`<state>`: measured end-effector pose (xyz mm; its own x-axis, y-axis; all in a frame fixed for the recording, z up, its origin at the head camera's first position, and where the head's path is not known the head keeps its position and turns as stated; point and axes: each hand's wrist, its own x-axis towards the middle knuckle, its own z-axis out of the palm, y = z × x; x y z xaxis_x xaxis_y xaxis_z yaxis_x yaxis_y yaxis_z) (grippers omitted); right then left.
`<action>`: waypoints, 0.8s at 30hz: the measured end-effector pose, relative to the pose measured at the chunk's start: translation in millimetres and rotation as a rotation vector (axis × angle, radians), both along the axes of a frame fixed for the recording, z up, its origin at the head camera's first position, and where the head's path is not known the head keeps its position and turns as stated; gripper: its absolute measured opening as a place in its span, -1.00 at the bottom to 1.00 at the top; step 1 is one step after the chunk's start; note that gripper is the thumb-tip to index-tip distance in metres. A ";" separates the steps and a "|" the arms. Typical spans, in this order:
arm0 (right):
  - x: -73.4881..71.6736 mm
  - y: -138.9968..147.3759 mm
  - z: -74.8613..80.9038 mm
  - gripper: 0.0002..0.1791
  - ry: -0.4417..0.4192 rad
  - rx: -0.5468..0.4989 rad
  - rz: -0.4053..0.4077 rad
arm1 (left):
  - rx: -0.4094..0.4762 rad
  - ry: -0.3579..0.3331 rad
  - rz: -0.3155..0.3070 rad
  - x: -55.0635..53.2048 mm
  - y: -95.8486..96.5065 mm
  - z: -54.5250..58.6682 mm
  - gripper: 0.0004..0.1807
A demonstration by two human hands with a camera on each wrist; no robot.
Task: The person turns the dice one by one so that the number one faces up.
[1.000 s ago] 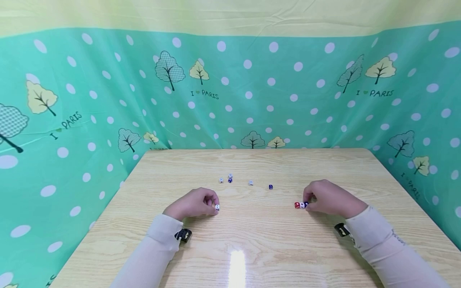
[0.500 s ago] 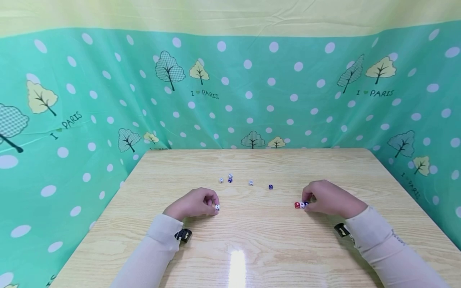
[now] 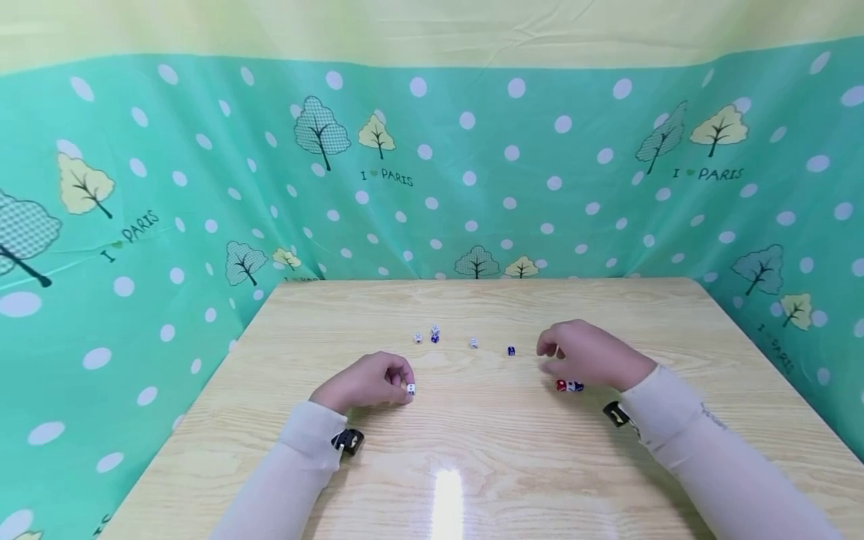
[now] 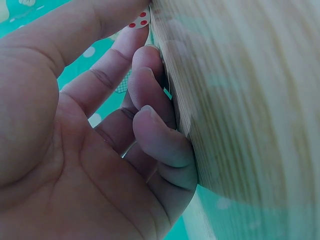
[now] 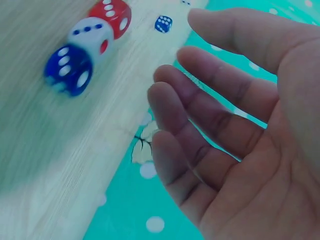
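Note:
My left hand (image 3: 370,380) pinches a white die (image 3: 411,389) between thumb and index finger, low at the tabletop; red pips show on it in the left wrist view. My right hand (image 3: 590,352) is raised just above a row of three touching dice, with nothing in its loosely bent fingers. In that row stand a red die (image 5: 116,18), a white die (image 5: 92,38) and a blue die (image 5: 69,69). Nearest beyond the right hand lies a single blue die (image 3: 511,351).
Farther back on the wooden table (image 3: 378,307) lie a lone white die (image 3: 474,343), another white die (image 3: 418,339), and a white die (image 3: 435,330) close to a blue die (image 3: 435,339). A green dotted curtain (image 3: 486,165) encloses the table's back and sides.
My right hand has let go of the blue die at the end of the row and moved up and left. The left hand keeps its pinch in place.

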<state>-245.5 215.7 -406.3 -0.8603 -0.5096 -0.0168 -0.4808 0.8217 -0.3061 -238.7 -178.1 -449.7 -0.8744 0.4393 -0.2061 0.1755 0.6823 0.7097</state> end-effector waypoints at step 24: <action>-41.3 -49.5 -26.1 -0.89 0.077 0.108 -0.015 | 0.003 0.000 0.004 -1.9 0.5 -2.0 -0.82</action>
